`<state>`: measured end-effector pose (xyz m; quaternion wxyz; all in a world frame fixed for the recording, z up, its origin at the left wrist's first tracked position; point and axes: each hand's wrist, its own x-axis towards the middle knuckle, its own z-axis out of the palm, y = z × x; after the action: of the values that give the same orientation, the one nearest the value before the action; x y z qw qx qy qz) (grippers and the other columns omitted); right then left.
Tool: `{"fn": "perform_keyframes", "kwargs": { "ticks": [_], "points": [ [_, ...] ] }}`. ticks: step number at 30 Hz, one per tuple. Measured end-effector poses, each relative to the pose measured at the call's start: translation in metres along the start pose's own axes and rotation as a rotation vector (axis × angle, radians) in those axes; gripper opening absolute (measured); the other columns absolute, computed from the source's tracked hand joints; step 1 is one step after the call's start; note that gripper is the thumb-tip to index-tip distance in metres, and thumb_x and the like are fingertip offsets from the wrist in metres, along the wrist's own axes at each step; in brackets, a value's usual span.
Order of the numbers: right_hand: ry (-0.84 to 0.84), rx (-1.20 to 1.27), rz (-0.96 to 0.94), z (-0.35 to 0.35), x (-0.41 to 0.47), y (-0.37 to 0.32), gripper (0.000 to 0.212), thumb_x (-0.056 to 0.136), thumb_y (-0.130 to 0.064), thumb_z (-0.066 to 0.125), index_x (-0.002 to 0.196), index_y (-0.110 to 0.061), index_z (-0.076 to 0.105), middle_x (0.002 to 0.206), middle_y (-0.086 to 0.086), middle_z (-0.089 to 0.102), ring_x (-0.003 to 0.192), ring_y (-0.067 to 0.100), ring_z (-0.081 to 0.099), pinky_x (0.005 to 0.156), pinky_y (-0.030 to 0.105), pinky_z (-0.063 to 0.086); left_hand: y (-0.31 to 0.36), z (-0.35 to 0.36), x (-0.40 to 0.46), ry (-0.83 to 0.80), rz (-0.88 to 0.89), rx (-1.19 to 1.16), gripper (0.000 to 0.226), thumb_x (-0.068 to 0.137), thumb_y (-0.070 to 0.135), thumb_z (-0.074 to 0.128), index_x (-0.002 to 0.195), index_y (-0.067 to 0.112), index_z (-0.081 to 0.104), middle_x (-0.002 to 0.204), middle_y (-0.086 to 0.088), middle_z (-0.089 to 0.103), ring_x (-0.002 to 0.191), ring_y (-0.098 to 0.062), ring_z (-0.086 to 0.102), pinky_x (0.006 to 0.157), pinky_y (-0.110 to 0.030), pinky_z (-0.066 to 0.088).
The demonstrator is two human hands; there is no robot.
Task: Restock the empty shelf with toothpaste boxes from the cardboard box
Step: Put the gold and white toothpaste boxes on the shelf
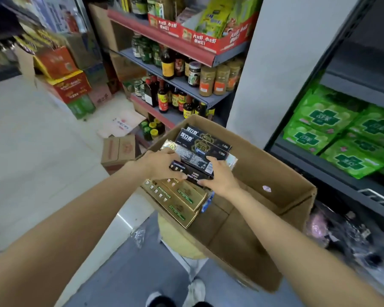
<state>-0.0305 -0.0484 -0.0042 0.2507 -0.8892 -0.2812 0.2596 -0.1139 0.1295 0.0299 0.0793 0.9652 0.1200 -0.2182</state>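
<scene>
An open cardboard box (282, 173) sits in front of me on a round yellow stool (177, 238). Inside its left end lie black toothpaste boxes (200, 140) and, nearer me, gold toothpaste boxes (175, 198). My left hand (162, 165) grips the left end of a stack of black boxes. My right hand (220, 176) holds the right end of the same stack, fingers curled under it. The box's right half shows bare cardboard floor. The dark shelving unit (341, 69) stands at the right, its upper level dark.
Green packets (333, 134) fill a lower shelf at right. Sauce bottles and jars (175, 85) crowd the shelves ahead. Stacked cartons (69, 85) and a small carton (118, 151) stand on the floor at left. A white pillar (275, 63) rises behind the box.
</scene>
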Motion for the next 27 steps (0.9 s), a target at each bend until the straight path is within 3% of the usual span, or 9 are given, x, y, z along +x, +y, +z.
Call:
{"fn": "perform_keyframes", "kwargs": {
  "ticks": [2, 5, 7, 10, 14, 18, 20, 23, 27],
  "points": [
    [0.076, -0.068, 0.032, 0.006, 0.007, -0.003, 0.077, 0.08, -0.032, 0.072, 0.144, -0.017, 0.031, 0.137, 0.011, 0.039, 0.13, 0.027, 0.036, 0.107, 0.036, 0.032, -0.011, -0.004, -0.004, -0.057, 0.088, 0.004, 0.069, 0.08, 0.066, 0.054, 0.139, 0.031, 0.041, 0.153, 0.001, 0.018, 0.133, -0.024, 0.036, 0.103, -0.036, 0.034],
    [0.095, -0.071, 0.104, 0.012, 0.01, -0.004, 0.071, 0.078, -0.031, 0.073, 0.139, -0.015, 0.04, 0.131, 0.014, 0.043, 0.127, 0.03, 0.038, 0.104, 0.036, 0.034, -0.024, -0.002, -0.003, -0.108, 0.194, -0.018, 0.065, 0.076, 0.062, 0.063, 0.131, 0.029, 0.05, 0.136, -0.002, 0.041, 0.122, -0.021, 0.045, 0.096, -0.033, 0.04],
    [0.097, -0.04, 0.127, 0.016, 0.008, -0.007, 0.067, 0.08, -0.028, 0.072, 0.138, -0.015, 0.041, 0.135, 0.016, 0.043, 0.129, 0.03, 0.038, 0.105, 0.035, 0.032, -0.028, 0.002, 0.0, -0.099, 0.239, -0.02, 0.069, 0.074, 0.063, 0.064, 0.13, 0.025, 0.051, 0.121, -0.003, 0.052, 0.111, -0.021, 0.051, 0.092, -0.035, 0.046],
    [0.14, 0.036, 0.16, 0.019, 0.004, -0.01, 0.063, 0.083, -0.022, 0.069, 0.139, -0.014, 0.04, 0.139, 0.015, 0.043, 0.13, 0.028, 0.041, 0.105, 0.033, 0.032, -0.034, 0.005, 0.008, -0.098, 0.323, 0.028, 0.075, 0.069, 0.068, 0.065, 0.129, 0.026, 0.05, 0.118, 0.0, 0.055, 0.109, -0.02, 0.052, 0.092, -0.039, 0.044],
    [0.264, 0.162, 0.183, 0.016, 0.003, -0.012, 0.052, 0.083, -0.02, 0.07, 0.131, -0.012, 0.051, 0.126, 0.007, 0.057, 0.118, 0.023, 0.052, 0.084, 0.022, 0.035, -0.043, 0.007, 0.016, -0.069, 0.415, 0.084, 0.079, 0.063, 0.072, 0.066, 0.125, 0.027, 0.052, 0.115, 0.004, 0.055, 0.11, -0.018, 0.049, 0.094, -0.042, 0.041],
    [0.398, 0.409, 0.2, 0.005, -0.004, -0.013, 0.041, 0.084, -0.021, 0.069, 0.122, -0.013, 0.057, 0.104, -0.006, 0.06, 0.1, 0.014, 0.054, 0.081, 0.021, 0.037, -0.046, 0.007, 0.023, 0.069, 0.517, 0.102, 0.062, 0.068, 0.077, 0.056, 0.094, 0.021, 0.059, 0.092, 0.006, 0.059, 0.088, -0.016, 0.055, 0.079, -0.035, 0.04],
    [0.456, 0.615, 0.214, 0.002, -0.006, -0.012, 0.033, 0.085, -0.019, 0.068, 0.116, -0.015, 0.059, 0.1, -0.004, 0.063, 0.098, 0.021, 0.06, 0.078, 0.031, 0.049, -0.049, 0.002, 0.023, 0.138, 0.531, 0.024, 0.053, 0.071, 0.076, 0.055, 0.085, 0.024, 0.055, 0.086, 0.009, 0.061, 0.081, -0.015, 0.057, 0.07, -0.033, 0.036],
    [0.531, 0.838, 0.256, -0.009, -0.011, -0.018, 0.022, 0.088, -0.018, 0.063, 0.109, -0.012, 0.058, 0.104, 0.008, 0.064, 0.089, 0.024, 0.064, 0.079, 0.042, 0.055, -0.052, -0.01, 0.02, 0.189, 0.439, -0.191, 0.05, 0.076, 0.068, 0.058, 0.092, 0.02, 0.06, 0.085, 0.008, 0.062, 0.08, -0.013, 0.057, 0.063, -0.029, 0.036],
    [0.638, 0.923, 0.332, -0.028, -0.021, -0.023, 0.024, 0.09, -0.023, 0.061, 0.107, -0.01, 0.054, 0.098, 0.009, 0.063, 0.074, 0.02, 0.063, 0.071, 0.04, 0.057, -0.048, -0.024, 0.022, 0.208, 0.383, -0.296, 0.04, 0.081, 0.068, 0.049, 0.081, 0.028, 0.052, 0.075, 0.01, 0.057, 0.075, -0.012, 0.056, 0.059, -0.027, 0.036]
  ]
}}
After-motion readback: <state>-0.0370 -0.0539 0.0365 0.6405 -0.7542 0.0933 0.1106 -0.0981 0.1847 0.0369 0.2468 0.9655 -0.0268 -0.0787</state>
